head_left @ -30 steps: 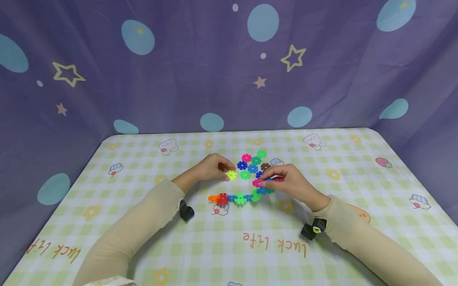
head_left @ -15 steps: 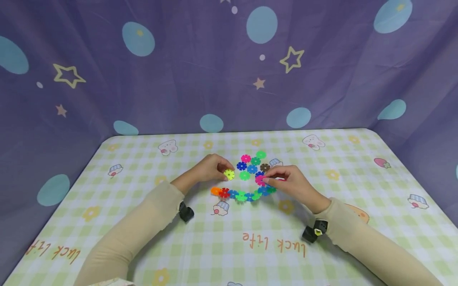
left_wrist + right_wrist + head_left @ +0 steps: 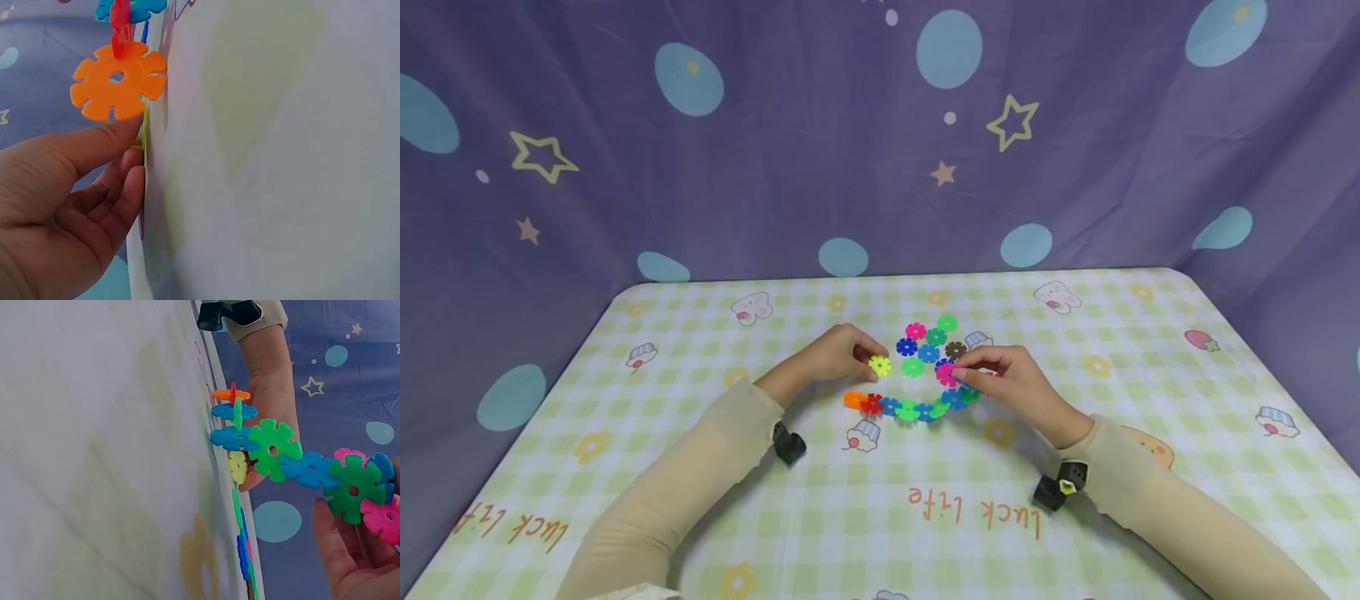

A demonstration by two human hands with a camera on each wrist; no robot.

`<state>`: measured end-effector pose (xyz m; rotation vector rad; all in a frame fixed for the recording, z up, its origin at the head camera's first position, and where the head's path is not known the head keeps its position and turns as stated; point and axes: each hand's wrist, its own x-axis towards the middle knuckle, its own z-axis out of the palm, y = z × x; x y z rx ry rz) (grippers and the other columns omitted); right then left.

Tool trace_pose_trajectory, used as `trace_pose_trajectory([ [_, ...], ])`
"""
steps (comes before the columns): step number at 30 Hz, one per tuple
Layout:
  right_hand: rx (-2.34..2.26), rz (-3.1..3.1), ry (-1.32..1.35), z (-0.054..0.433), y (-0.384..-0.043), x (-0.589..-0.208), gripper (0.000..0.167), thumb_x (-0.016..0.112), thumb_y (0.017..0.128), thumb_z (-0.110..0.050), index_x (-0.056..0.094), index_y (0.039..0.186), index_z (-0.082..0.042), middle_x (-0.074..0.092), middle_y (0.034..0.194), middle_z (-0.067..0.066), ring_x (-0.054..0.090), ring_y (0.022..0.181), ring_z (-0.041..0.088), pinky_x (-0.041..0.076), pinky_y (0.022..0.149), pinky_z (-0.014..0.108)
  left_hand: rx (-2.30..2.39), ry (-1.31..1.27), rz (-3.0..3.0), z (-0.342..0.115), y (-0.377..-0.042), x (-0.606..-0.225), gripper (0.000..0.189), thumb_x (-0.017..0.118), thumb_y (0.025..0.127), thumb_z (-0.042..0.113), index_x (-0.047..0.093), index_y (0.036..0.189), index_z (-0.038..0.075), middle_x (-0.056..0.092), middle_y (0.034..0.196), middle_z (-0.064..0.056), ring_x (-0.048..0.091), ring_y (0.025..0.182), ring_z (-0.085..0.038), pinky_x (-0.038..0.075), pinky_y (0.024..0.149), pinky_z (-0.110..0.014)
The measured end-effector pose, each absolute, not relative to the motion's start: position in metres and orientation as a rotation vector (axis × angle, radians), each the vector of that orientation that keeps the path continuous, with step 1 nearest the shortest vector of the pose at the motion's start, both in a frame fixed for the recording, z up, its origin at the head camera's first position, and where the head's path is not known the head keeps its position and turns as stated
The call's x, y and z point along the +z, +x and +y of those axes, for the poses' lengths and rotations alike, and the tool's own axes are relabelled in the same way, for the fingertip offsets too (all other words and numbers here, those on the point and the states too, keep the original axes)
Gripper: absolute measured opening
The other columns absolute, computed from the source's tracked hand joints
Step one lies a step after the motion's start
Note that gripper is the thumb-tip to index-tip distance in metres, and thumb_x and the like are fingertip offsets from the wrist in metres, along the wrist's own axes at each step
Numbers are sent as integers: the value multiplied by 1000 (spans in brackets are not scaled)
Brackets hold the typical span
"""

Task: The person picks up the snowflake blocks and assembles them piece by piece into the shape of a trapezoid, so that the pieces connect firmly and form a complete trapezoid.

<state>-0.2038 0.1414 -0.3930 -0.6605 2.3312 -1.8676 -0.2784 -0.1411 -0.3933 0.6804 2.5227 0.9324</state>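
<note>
My left hand [image 3: 838, 354] pinches a yellow snowflake disc [image 3: 880, 366] between thumb and fingers, low over the tabletop. My right hand [image 3: 1017, 385] grips one end of a curved chain of interlocked snowflake discs [image 3: 907, 410], near a pink disc [image 3: 946, 375]. Part of that end is hidden behind the fingers. From there the chain runs through green and blue discs to a red one and an orange disc [image 3: 115, 81] at its free tip. In the left wrist view this orange disc hangs just above my left thumb, and the yellow disc is mostly hidden.
Several loose discs lie flat between and beyond my hands, among them a light green disc [image 3: 913, 367], a brown disc [image 3: 956, 351] and a pink one [image 3: 915, 332]. A checked cloth [image 3: 850, 517] covers the table. Behind it hangs a purple curtain [image 3: 790, 167].
The chain's orange end has swung up and away from me, and the pink disc at my right fingers has shifted slightly right. The yellow disc has moved slightly left with my left hand.
</note>
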Motion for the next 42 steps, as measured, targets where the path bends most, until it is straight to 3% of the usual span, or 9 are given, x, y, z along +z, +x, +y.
trace_pose_trajectory([
  [9,-1954,2267,-627,138,-202,-392,14,66,87,-5,69,96,5,68,91,0,61,82,10,51,69,21,1277,787,2393,-133,-262,-378,32,77,78,11,71,109,3,70,99,-7,60,77,-18,53,71,-28],
  [17,-1979,2266,-676,136,-201,-392,13,65,88,-4,68,96,6,68,94,7,61,87,11,52,74,23,1414,820,2258,-111,-228,-363,32,76,79,10,70,109,0,68,83,-8,59,70,-18,53,64,-27],
  [25,-2001,2228,-712,135,-199,-390,12,65,88,-4,69,96,4,67,97,15,61,89,13,54,75,25,1491,807,2225,-106,-220,-361,31,75,81,8,69,110,0,66,79,-8,57,65,-21,50,58,-25],
  [36,-2012,2200,-717,133,-197,-392,10,65,88,-5,69,93,3,67,96,13,62,88,16,54,74,27,1443,902,2202,-106,-219,-362,33,71,84,8,66,116,0,69,99,-11,63,74,-18,54,67,-28],
  [42,-1975,2235,-740,130,-195,-391,10,66,87,-4,70,93,2,67,97,15,61,92,16,54,75,26,1450,820,2201,-107,-220,-363,33,69,86,11,66,118,2,69,106,-10,61,76,-25,49,62,-22],
])
